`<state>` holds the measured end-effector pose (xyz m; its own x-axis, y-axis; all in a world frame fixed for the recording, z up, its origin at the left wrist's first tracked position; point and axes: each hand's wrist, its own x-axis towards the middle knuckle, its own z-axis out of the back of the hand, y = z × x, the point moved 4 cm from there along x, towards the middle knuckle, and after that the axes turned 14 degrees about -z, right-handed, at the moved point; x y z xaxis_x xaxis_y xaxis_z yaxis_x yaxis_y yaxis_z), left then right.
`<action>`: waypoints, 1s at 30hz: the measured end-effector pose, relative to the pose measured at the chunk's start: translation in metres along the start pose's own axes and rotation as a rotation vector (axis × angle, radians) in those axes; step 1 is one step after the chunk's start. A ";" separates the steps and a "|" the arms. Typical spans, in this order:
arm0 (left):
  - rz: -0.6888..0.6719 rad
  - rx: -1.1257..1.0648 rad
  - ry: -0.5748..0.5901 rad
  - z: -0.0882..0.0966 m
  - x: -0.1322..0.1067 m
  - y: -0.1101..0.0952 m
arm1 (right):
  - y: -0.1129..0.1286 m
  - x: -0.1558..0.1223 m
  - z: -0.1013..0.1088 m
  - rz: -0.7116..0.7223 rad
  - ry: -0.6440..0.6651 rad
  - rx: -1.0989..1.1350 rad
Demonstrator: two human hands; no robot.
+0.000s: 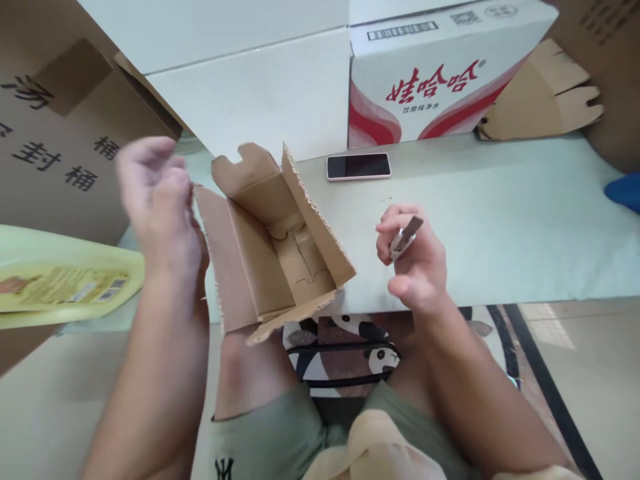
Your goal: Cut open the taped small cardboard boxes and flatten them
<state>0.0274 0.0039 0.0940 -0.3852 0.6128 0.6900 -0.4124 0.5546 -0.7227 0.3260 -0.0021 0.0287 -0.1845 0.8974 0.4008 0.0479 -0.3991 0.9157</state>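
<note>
An open cardboard box (260,260) stands tilted at the table's front edge, its ragged flaps spread and its inside facing me. My left hand (157,193) is raised beside the box's left flap; motion smears its fingers, and I cannot see anything held. To the right of the box, apart from it, my right hand (417,260) grips what looks like a small utility knife (404,241). Its blade end points up and to the right, while most of the handle is hidden in the palm.
Behind the box, a phone (359,167) lies on the pale green table cover (480,220). White cartons (260,93) line the back, one with red lettering. Large brown cartons (65,127) and a yellow packet (65,277) are at left; cut cardboard (545,100) leans at right.
</note>
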 end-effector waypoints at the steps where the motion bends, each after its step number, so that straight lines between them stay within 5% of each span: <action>1: 0.105 -0.065 -0.019 -0.001 0.004 0.018 | 0.002 -0.004 -0.002 0.041 0.035 -0.014; 4: 0.297 -0.173 0.053 -0.012 0.003 0.047 | 0.007 -0.015 -0.017 0.113 0.067 -0.089; 8: 0.326 -0.214 -0.077 -0.027 -0.003 0.046 | 0.008 -0.022 -0.036 0.162 -0.048 -0.253; 12: 0.348 -0.236 -0.112 -0.038 -0.012 0.044 | -0.002 -0.018 -0.032 0.035 -0.188 -0.264; 16: 0.195 -0.089 0.053 -0.039 -0.021 0.055 | -0.010 -0.012 -0.023 -0.039 -0.176 -0.202; 22: 0.063 0.050 0.369 -0.051 -0.024 0.077 | -0.010 -0.014 -0.025 0.192 -0.021 -0.130; 27: -0.029 0.142 0.556 -0.066 -0.024 0.065 | -0.012 -0.013 -0.024 0.133 0.059 -0.157; 30: -0.004 0.155 0.564 -0.060 -0.025 0.058 | -0.012 -0.013 -0.024 0.089 0.056 -0.130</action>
<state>0.0630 0.0541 0.0325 0.0987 0.8393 0.5346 -0.5451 0.4951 -0.6766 0.3046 -0.0137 0.0118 -0.2401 0.8468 0.4746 -0.0601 -0.5009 0.8634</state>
